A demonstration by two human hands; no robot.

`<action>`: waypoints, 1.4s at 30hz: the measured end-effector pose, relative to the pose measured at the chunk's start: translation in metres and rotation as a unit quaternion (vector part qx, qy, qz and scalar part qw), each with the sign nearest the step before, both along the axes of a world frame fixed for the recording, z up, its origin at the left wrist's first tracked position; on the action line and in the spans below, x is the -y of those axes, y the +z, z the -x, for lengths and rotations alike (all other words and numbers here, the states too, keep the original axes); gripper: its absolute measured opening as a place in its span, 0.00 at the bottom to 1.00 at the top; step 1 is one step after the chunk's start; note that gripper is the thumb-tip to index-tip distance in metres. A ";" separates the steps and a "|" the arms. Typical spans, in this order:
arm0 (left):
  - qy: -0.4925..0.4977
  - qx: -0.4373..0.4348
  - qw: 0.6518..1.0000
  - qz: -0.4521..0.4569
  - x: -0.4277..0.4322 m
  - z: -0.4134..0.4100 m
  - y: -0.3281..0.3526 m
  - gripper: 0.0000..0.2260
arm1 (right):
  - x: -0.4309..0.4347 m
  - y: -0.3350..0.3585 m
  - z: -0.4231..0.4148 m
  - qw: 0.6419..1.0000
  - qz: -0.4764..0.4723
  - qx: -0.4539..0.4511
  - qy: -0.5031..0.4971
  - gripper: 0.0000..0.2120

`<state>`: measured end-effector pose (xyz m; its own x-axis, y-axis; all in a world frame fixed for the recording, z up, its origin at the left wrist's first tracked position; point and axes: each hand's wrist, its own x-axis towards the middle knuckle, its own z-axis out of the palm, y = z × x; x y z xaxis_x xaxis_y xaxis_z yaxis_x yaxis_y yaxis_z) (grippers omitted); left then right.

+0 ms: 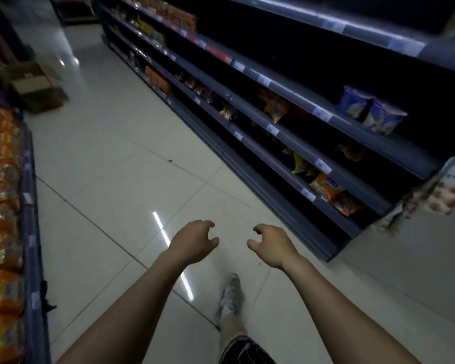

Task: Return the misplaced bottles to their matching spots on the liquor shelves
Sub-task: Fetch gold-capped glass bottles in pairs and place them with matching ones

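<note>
My left hand (193, 240) and my right hand (269, 244) are stretched out in front of me over the tiled aisle floor. Each holds nothing, with fingers loosely curled and apart. No bottle and no liquor shelf shows in this view. The shelves here carry snack packets only.
A dark shelf unit (286, 143) runs along the right with orange snack bags and blue cups (371, 111). On the left, a shelf (32, 232) is packed with orange packets. Cardboard boxes (37, 88) sit on the floor far left. My shoe (230, 295) steps on the pale tiles.
</note>
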<state>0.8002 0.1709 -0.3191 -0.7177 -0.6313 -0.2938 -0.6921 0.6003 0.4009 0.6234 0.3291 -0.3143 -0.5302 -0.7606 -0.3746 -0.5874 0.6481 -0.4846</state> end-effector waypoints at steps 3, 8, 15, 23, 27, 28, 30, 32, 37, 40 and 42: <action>-0.001 -0.016 1.000 0.025 0.075 0.059 0.013 0.25 | 0.077 0.012 0.057 0.999 0.027 -0.011 -0.013 0.30; -0.009 -0.028 0.997 0.073 0.201 0.160 0.055 0.25 | 0.210 0.047 0.158 0.996 0.077 -0.024 -0.021 0.30; -0.017 -0.116 0.984 0.132 0.360 0.285 0.148 0.19 | 0.369 0.133 0.277 0.983 0.163 -0.082 -0.004 0.22; -0.050 -0.219 0.960 0.166 0.517 0.407 0.233 0.23 | 0.531 0.227 0.378 0.952 0.235 -0.192 -0.041 0.24; -0.074 -0.278 0.943 0.166 0.599 0.459 0.280 0.23 | 0.610 0.268 0.418 0.936 0.257 -0.235 -0.059 0.24; -0.081 -0.291 0.938 0.169 0.619 0.471 0.293 0.24 | 0.628 0.279 0.428 0.931 0.261 -0.244 -0.070 0.25; -0.100 -0.314 0.928 0.174 0.655 0.497 0.317 0.24 | 0.656 0.299 0.447 0.922 0.270 -0.260 -0.096 0.25; -0.121 -0.342 0.914 0.185 0.684 0.525 0.337 0.22 | 0.675 0.318 0.468 0.908 0.280 -0.284 -0.124 0.24; -0.173 -0.418 0.875 0.170 0.709 0.606 0.382 0.22 | 0.677 0.373 0.519 0.873 0.293 -0.345 -0.183 0.24; -0.203 -0.451 0.855 0.156 0.703 0.654 0.413 0.24 | 0.658 0.413 0.547 0.844 0.299 -0.387 -0.218 0.23; -0.214 -0.476 0.839 0.152 0.695 0.682 0.433 0.22 | 0.642 0.438 0.561 0.828 0.309 -0.403 -0.238 0.23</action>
